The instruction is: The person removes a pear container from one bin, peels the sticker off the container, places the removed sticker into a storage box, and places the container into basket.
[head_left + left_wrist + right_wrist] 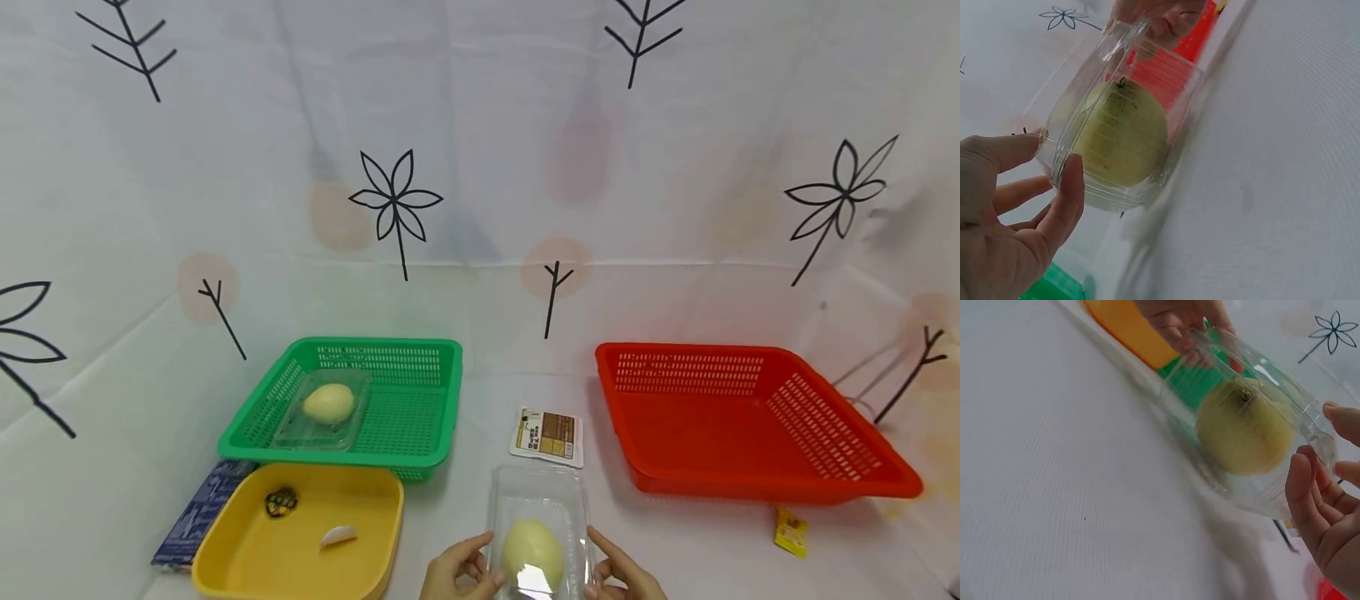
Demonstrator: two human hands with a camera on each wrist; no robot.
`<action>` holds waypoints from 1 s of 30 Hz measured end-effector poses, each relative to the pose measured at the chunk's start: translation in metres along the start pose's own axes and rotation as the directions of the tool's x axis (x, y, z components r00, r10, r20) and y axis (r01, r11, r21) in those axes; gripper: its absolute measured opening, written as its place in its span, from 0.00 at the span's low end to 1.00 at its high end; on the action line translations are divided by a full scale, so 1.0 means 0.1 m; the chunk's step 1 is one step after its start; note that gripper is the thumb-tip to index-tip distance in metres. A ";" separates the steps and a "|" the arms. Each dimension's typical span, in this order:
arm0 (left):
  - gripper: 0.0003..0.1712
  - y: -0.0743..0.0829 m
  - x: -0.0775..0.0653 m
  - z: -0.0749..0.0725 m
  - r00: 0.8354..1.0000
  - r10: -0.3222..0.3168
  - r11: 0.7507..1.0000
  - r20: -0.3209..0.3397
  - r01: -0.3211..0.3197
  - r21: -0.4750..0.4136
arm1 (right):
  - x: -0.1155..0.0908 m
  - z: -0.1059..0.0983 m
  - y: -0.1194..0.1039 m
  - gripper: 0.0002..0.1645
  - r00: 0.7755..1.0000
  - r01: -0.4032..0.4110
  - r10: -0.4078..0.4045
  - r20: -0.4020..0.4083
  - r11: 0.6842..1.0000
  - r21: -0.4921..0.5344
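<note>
Both hands hold a clear plastic clamshell box (538,487) near the front middle of the table. Its lid looks closed over a round, pale yellow-green fruit (532,552), which resembles a pear; a dark stem end shows in both wrist views. The left hand (459,571) pinches the rim on the box's left side between thumb and fingers. On the opposite side, the right hand (626,573) pinches the rim the same way, as the right wrist view of that hand (1329,512) shows. Whether the box's underside touches the table is hard to tell.
A green basket (431,458) holds another boxed fruit (328,404). Before it, a yellow tray (262,554) carries two small items, beside a blue packet (202,512). A red basket (750,483) stands right, near a small yellow sachet (791,533). Beyond the box lies a brown-white packet (547,436).
</note>
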State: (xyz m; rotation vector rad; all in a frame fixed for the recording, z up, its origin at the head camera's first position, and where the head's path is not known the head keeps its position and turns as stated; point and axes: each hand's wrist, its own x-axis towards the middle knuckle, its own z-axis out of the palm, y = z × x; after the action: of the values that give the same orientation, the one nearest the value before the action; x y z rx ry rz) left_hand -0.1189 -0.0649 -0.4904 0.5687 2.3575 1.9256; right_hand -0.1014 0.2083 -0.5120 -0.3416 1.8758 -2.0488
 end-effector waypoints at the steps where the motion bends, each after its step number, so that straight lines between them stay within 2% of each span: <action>1: 0.26 0.01 0.00 -0.01 1.000 0.019 1.000 -0.001 -0.019 -0.003 | 0.00 0.02 -0.03 0.39 0.999 0.033 -0.033 0.002 0.999 -0.007; 5: 0.25 0.10 0.00 -0.06 0.996 0.084 0.995 -0.036 -0.085 -0.051 | 0.01 0.11 -0.17 0.43 0.986 0.166 -0.166 0.012 0.986 -0.025; 7: 0.26 0.17 0.03 -0.10 0.996 0.072 0.991 -0.044 -0.076 -0.111 | 0.03 0.15 -0.25 0.42 0.985 0.175 -0.175 -0.011 0.984 -0.020; 11: 0.27 0.33 0.09 -0.19 0.997 0.046 0.983 -0.064 -0.056 -0.172 | 0.11 0.21 -0.38 0.40 0.955 0.293 -0.296 -0.033 0.952 -0.085; 15: 0.24 0.46 0.16 -0.26 0.990 0.074 0.988 -0.124 -0.089 -0.126 | 0.21 0.27 -0.51 0.40 0.934 0.352 -0.356 -0.035 0.931 -0.095; 19: 0.21 0.57 0.21 -0.34 0.969 0.132 0.988 -0.207 -0.147 -0.057 | 0.32 0.35 -0.66 0.40 0.918 0.385 -0.393 -0.042 0.914 -0.129; 24: 0.21 0.68 0.28 -0.46 0.947 0.195 0.980 -0.255 -0.200 0.005 | 0.49 0.44 -0.82 0.40 0.915 0.382 -0.396 -0.076 0.912 -0.147; 30: 0.26 0.74 0.37 -0.59 0.940 0.197 0.978 -0.280 -0.170 0.117 | 0.73 0.51 -0.91 0.37 0.895 0.413 -0.434 -0.107 0.894 -0.172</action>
State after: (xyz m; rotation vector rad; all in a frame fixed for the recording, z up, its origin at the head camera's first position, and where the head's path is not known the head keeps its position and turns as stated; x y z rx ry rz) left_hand -0.1503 -0.0967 -0.3992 0.5644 2.6690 2.1190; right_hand -0.1553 0.1385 -0.4202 -0.7188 2.2014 -2.2615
